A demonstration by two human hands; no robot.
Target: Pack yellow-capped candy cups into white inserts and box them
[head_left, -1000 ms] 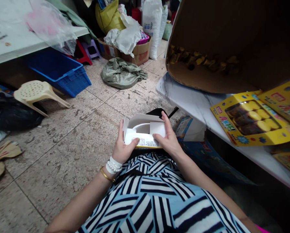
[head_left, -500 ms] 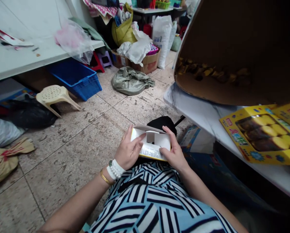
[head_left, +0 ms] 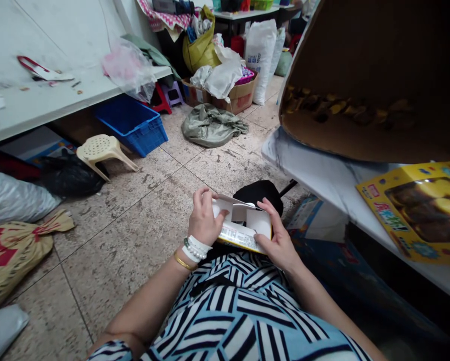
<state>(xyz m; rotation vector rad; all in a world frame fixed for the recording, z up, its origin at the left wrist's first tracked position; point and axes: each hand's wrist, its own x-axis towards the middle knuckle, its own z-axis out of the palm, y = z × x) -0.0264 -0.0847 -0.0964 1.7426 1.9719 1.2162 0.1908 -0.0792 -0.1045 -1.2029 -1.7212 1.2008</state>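
Observation:
A small cardboard box (head_left: 243, 237), white inside with yellow edges and a printed panel, lies over my lap with its flaps up. My left hand (head_left: 205, 216) grips its left end, fingers curled over the back flap and thumb by the inner side flap. On the right end, my right hand (head_left: 278, 238) holds the box between thumb in front and fingers behind. A dark gap shows between the white flaps; what lies deeper inside cannot be made out.
To my right, a marble-patterned table (head_left: 307, 155) bears a large open carton (head_left: 345, 140) with brown and yellow pieces, and a yellow windowed box (head_left: 390, 220). A cream stool (head_left: 99, 146), blue crate (head_left: 149, 133) and grey-green cloth sack (head_left: 211, 126) stand or lie on the floor.
My left hand's index finger, earlier stretched across the opening, is now curled at the back left edge. The side flaps sit further apart. The whole view has shifted slightly.

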